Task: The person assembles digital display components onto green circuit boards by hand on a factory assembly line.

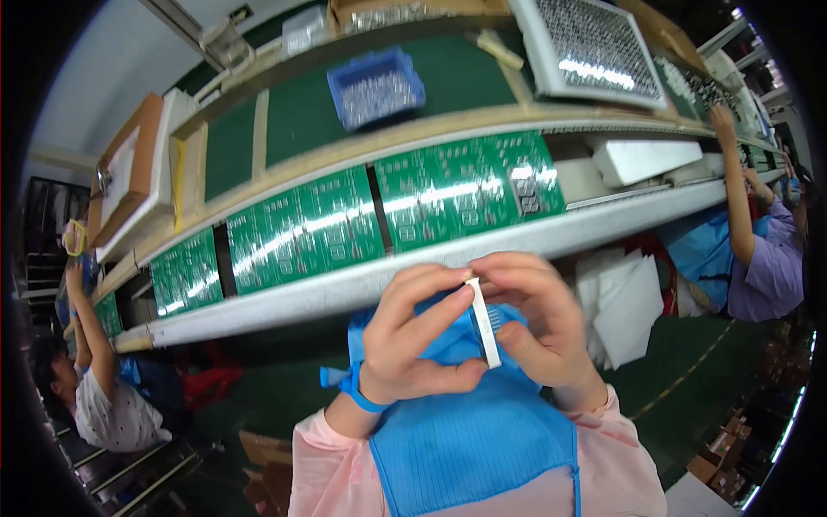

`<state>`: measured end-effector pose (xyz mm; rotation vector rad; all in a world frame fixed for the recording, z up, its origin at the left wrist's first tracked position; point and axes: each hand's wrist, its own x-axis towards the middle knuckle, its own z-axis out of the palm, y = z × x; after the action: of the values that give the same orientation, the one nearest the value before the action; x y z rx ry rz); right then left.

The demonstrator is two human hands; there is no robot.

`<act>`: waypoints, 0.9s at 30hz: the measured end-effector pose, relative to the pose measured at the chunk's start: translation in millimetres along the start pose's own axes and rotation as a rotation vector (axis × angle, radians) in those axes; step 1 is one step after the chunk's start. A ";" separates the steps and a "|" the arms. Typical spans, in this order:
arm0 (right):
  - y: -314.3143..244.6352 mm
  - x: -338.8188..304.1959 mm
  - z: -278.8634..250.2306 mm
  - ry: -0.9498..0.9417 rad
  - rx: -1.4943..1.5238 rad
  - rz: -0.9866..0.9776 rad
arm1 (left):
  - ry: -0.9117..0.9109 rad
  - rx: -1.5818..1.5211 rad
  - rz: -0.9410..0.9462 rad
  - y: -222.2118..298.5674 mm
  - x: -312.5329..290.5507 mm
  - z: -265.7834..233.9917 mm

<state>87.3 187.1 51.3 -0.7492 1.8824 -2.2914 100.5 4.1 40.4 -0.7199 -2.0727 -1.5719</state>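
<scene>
Between my two hands, above my blue apron, is a slim white rectangular part (484,324) with a row of thin metal pins along its right side; it looks like an electronic component, but its exact kind does not show. My left hand (422,332) pinches its left side between fingers and thumb, and a blue wrist strap circles that wrist. My right hand (538,323) has its fingers curled over the top end and its thumb near the pins. Just beyond, green circuit boards (306,226) lie in a row along the line.
A white rail (362,289) runs along the near side of the boards. On the green shelf beyond stand a blue bin (376,89) of small clear parts and a white tray (590,52) of metallic parts. Co-workers sit left (112,401) and right (767,258). White sheets (622,306) hang below the rail.
</scene>
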 end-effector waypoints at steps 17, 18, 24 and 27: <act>64.5 164.5 -90.7 0.074 -0.811 -0.107 | -0.056 0.599 -0.192 -55.4 -16.8 -18.2; 53.8 159.3 -88.8 0.096 -0.815 -0.028 | -0.048 0.589 -0.193 -57.1 -14.7 -17.0; 36.3 101.6 -57.5 -0.284 -1.180 -0.060 | -0.044 0.662 -0.203 -61.1 -11.2 -10.2; 51.8 92.2 -51.4 -0.286 -1.250 -0.063 | -0.050 0.685 -0.207 -59.6 -11.9 -9.1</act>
<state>-27.3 187.4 25.3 -1.0972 2.9720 -0.6795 71.8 -19.4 -8.6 -0.2992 -2.5590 -0.8219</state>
